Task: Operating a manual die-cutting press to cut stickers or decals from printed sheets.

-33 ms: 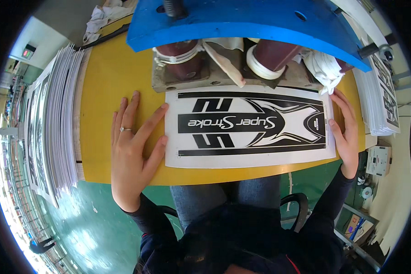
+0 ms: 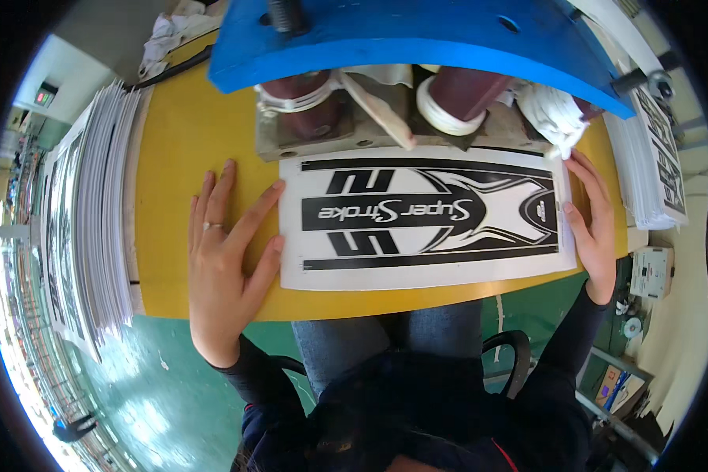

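Observation:
A white printed sheet (image 2: pixel 448 275) with a black graphic lies flat on the yellow tabletop, its far edge close to a grey metal block (image 2: pixel 370 145). My left hand (image 2: pixel 224 256), a ring on one finger, rests on the table with fingers spread. Its index fingertip and thumb tip meet the sheet's left edge. At the right edge of the sheet, my right hand (image 2: pixel 596 228) has its thumb apart from its stretched fingers, the tips against the edge. Neither hand grasps anything. Whether more sheets lie under the top one, I cannot tell.
A blue machine plate (image 2: pixel 417 39) overhangs the far side, above dark red cylinders (image 2: pixel 456 94) with white wrappings. A tall stack of printed sheets (image 2: pixel 102 212) stands left, another stack (image 2: pixel 649 173) right. Yellow tabletop (image 2: pixel 173 141) shows around my left hand. Green floor lies below.

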A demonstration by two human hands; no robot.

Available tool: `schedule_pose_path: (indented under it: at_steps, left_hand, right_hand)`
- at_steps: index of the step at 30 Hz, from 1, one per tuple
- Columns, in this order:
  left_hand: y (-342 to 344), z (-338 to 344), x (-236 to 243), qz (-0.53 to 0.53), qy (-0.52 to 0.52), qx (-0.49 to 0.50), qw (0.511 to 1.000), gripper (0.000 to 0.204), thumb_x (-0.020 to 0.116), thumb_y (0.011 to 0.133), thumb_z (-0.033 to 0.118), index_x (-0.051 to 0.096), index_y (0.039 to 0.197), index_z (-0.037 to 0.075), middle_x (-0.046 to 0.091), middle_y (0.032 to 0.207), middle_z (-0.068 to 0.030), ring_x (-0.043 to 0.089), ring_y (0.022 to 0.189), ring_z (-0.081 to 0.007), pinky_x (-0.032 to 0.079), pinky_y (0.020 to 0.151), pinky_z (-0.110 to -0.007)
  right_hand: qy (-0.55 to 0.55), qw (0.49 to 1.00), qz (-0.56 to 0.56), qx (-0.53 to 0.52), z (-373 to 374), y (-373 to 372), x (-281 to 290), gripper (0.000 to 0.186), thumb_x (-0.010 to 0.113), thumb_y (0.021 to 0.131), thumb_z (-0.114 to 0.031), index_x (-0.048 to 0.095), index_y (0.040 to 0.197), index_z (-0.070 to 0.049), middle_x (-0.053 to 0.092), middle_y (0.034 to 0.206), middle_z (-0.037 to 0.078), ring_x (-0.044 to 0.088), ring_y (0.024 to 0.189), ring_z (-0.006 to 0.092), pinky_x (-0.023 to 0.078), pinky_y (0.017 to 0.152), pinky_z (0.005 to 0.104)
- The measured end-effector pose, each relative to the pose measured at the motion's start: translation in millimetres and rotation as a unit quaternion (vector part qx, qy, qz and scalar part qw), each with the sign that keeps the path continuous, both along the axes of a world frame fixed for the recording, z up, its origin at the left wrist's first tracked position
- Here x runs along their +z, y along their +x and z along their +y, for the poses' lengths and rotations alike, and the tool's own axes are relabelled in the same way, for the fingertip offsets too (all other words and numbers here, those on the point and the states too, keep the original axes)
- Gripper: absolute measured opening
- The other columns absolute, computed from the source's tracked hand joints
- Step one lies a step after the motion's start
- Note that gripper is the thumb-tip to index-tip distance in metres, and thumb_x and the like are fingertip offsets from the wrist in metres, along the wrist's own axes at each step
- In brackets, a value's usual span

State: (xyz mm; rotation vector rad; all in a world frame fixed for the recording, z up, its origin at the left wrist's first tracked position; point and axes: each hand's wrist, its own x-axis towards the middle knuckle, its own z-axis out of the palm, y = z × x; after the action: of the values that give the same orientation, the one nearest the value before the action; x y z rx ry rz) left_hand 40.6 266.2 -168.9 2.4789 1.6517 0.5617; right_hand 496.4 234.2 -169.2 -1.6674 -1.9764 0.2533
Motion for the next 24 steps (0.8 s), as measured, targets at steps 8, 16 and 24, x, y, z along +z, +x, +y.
schedule_pose_path:
  at_steps: [8,16,24]
  left_hand:
    - [-3.6,-3.8,5.4,0.015,-0.012,0.009,1.000,0.049,0.060,0.091,0.017,0.064,0.140,0.017,0.041,0.158,-0.0208,0.033,0.148,-0.0451,0.026,0.120,-0.053]
    - [-1.8,-2.5,2.8,-0.001,-0.016,-0.002,1.000,0.048,0.059,0.092,0.016,0.064,0.140,0.016,0.041,0.159,-0.0196,0.032,0.149,-0.0448,0.025,0.120,-0.054]
    - [-2.4,-2.8,2.2,0.004,-0.018,0.004,1.000,0.049,0.059,0.092,0.017,0.064,0.140,0.016,0.041,0.159,-0.0187,0.031,0.149,-0.0436,0.024,0.121,-0.054]
  right_hand:
    - [0.025,1.000,-0.006,-0.003,6.3,-3.4,-2.6,0.049,0.067,0.086,-0.016,0.061,0.134,-0.007,0.054,0.146,0.018,0.049,0.137,0.0379,0.036,0.115,0.0448]
    - [0.027,0.999,-0.021,-0.033,0.7,-5.4,-1.4,0.048,0.064,0.088,-0.018,0.062,0.135,-0.008,0.055,0.146,0.017,0.048,0.137,0.0378,0.035,0.116,0.0460]
    - [0.026,0.998,-0.034,-0.035,0.8,-6.4,-0.2,0.048,0.062,0.089,-0.019,0.062,0.135,-0.008,0.054,0.146,0.017,0.048,0.137,0.0378,0.035,0.116,0.0466]
